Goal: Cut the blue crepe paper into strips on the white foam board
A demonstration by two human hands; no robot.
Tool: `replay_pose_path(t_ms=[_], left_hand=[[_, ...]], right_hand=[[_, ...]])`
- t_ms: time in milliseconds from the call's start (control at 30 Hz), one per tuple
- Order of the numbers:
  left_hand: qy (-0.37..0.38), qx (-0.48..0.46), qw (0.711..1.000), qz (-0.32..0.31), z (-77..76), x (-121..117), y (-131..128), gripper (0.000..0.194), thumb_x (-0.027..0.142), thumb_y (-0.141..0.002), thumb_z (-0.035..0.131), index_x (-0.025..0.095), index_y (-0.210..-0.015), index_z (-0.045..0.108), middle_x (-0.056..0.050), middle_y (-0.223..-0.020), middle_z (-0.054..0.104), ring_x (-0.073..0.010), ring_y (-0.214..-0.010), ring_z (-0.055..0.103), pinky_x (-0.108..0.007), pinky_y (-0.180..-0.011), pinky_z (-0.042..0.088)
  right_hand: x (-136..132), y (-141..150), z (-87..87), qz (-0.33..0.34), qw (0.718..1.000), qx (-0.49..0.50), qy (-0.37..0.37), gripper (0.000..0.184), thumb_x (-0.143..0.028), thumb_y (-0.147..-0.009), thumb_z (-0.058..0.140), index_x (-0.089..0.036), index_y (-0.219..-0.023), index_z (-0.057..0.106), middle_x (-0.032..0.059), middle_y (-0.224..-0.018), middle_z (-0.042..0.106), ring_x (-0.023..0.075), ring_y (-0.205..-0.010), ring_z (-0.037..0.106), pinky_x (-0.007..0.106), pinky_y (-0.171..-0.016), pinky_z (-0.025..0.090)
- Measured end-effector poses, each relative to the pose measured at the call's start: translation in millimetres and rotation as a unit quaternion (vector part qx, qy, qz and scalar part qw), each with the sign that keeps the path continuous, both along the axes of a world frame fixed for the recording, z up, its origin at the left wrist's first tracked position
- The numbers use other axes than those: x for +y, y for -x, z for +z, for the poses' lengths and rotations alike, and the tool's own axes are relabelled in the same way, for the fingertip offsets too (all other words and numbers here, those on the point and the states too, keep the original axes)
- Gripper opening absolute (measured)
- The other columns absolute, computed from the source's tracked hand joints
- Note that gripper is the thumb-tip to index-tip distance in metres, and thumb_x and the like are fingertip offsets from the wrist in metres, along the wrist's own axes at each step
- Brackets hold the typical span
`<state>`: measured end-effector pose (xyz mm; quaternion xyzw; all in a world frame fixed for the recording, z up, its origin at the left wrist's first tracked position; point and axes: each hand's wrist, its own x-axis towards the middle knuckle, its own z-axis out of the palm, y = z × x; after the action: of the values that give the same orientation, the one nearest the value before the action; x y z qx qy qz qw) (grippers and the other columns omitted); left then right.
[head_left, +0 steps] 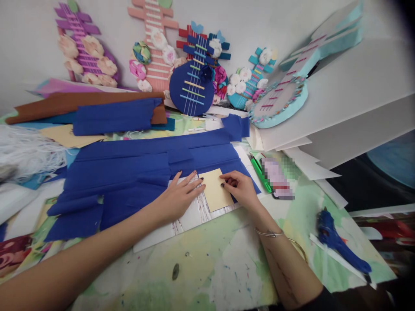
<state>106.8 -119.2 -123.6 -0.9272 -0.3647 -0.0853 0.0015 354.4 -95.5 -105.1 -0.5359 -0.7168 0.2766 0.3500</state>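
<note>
A small pale yellow rectangle of card [215, 190] lies over dark blue paper [129, 162] and a white board with streaky marks [202, 209]. My left hand [178, 196] rests flat at the card's left side, fingers spread, their tips at its edge. At the right edge of the card, my right hand [240, 186] has its thumb and forefinger drawn together on it, the other fingers curled. The blue paper has fold lines and several loose pieces.
A green cutter [261, 172] lies beside a blurred-out phone [275, 177] on the right. Farther right is a blue glue gun [340, 246]. Decorated cardboard guitars, one dark blue [192, 88], lean on the wall. White strings [29, 151] are heaped at left.
</note>
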Motion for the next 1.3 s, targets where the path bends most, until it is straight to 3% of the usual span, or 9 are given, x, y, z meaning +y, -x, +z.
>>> replay_pose_path(t_ms=[1300], left_hand=[[-0.011, -0.022, 1.000, 0.011, 1.7, -0.7, 1.4, 0.044, 0.012, -0.095, 0.031, 0.022, -0.135, 0.045, -0.011, -0.142, 0.044, -0.0306, -0.139, 0.023, -0.057, -0.108, 0.020]], right_hand=[[-1.5, 2.0, 2.9, 0.000, 1.000, -0.005, 0.000, 0.020, -0.014, -0.073, 0.061, -0.020, -0.089, 0.071, 0.0014, -0.078, 0.060, 0.0108, -0.061, 0.053, 0.025, -0.060, 0.045]])
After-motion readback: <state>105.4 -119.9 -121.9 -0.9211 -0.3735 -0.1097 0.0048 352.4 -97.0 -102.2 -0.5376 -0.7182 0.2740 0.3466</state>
